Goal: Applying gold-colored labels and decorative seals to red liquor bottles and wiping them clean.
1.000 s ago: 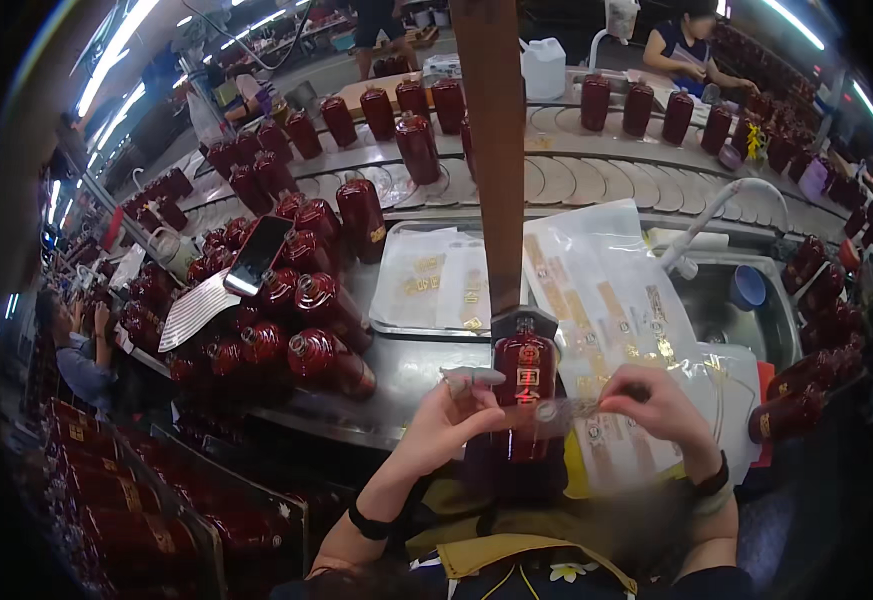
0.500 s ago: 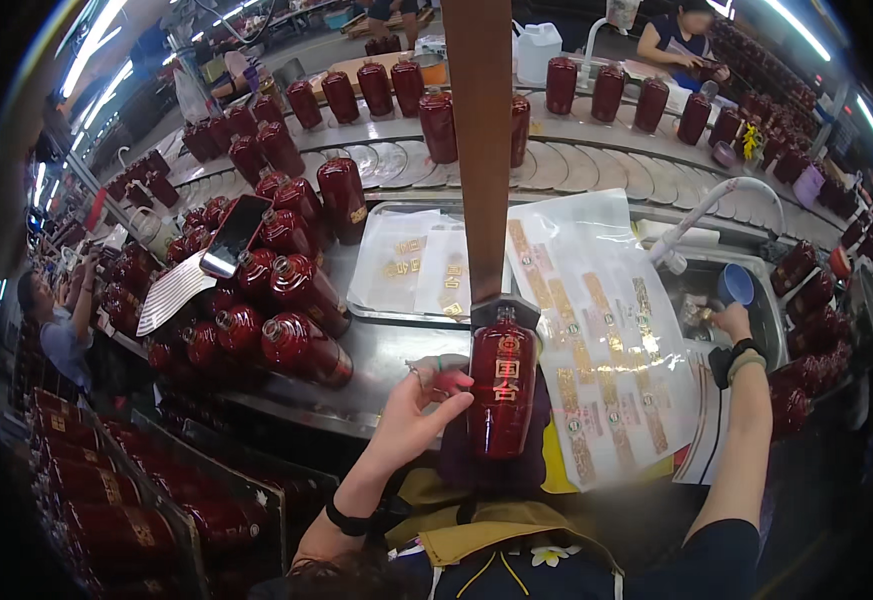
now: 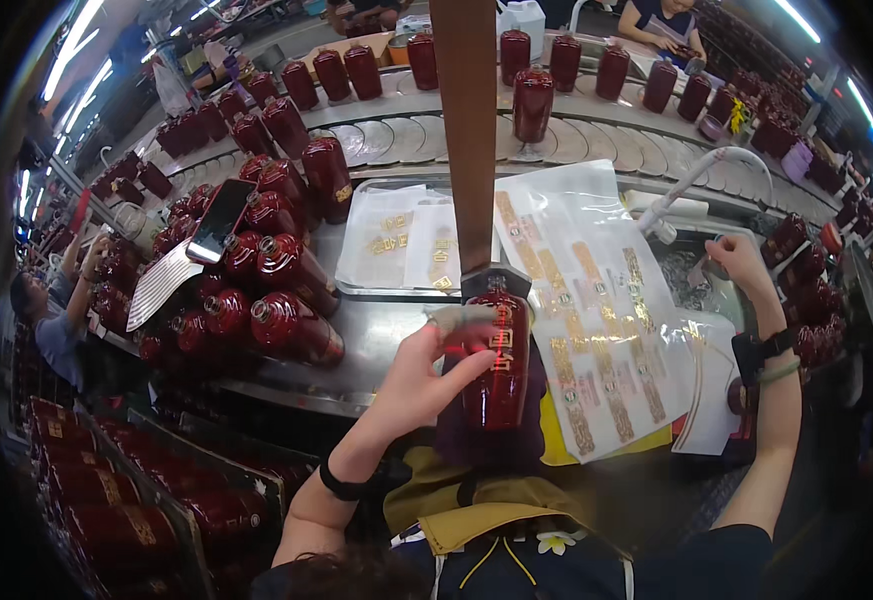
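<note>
Left hand [image 3: 424,375] is wrapped against the side of a dark red glazed bottle [image 3: 497,360], thumb and fingers pressing a small pale cloth or pad [image 3: 459,318] onto its shoulder, so this hand is closed on the bottle rather than loose. That bottle stands upright just to the right of the palm, its long axis running straight up and away from the person, its neck capped under a dark clamp at the foot of a brown vertical post [image 3: 466,130]. A column of gold characters runs down the bottle's front, facing the camera.

Right hand [image 3: 739,262] is well apart from the bottle, stretched out far to the right and beyond it, near a white curved tube [image 3: 691,180] and a grey basin [image 3: 684,278]. Its fingers are curled, but whether they pinch anything I cannot tell. The left hand is clearly the nearer one to the bottle.

Between the two hands, beyond the bottle, clear sheets of gold decals [image 3: 596,300] lie spread on the steel bench [image 3: 376,330]. Left of the left hand, a cluster of like red bottles [image 3: 276,270] lies and stands crowded together, with a dark phone [image 3: 219,218] resting on top of them. Farther off, more red bottles ride a curved conveyor [image 3: 406,135], and other people work at the far side and the left edge.
</note>
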Motion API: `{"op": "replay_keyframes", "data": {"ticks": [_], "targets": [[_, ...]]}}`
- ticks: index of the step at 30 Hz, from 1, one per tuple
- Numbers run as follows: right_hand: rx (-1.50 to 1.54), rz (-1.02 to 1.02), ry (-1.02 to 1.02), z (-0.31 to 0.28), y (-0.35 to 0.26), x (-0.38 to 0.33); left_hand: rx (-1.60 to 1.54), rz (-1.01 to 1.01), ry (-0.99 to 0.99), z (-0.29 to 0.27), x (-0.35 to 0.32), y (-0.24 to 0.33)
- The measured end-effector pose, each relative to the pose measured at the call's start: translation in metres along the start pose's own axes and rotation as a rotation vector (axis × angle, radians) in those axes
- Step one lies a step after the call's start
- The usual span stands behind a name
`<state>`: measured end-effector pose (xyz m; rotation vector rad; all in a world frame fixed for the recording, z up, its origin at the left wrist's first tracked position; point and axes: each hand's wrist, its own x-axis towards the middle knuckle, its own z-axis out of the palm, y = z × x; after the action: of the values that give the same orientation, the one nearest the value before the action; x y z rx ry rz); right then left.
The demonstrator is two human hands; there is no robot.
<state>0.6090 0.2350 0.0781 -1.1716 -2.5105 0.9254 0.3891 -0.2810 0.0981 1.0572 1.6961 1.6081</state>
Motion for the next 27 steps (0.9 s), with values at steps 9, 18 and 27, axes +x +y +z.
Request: {"op": "replay_keyframes", "data": {"ticks": [9,18,27], "targets": [[0.423,-0.268,-0.288,0.017,-0.204,-0.109,0.021,0.302,-0.114,0.060,0.101,0.023],[0.594,-0.287,-0.349,0.012,-0.209,-0.132,-0.303,0.038,-0.452,0.042,0.100,0.006],[-0.104,-0.144,-0.146,0.058,-0.112,-0.124,0.185,0.073,-0.327,0.055,0.097,0.022]]}}
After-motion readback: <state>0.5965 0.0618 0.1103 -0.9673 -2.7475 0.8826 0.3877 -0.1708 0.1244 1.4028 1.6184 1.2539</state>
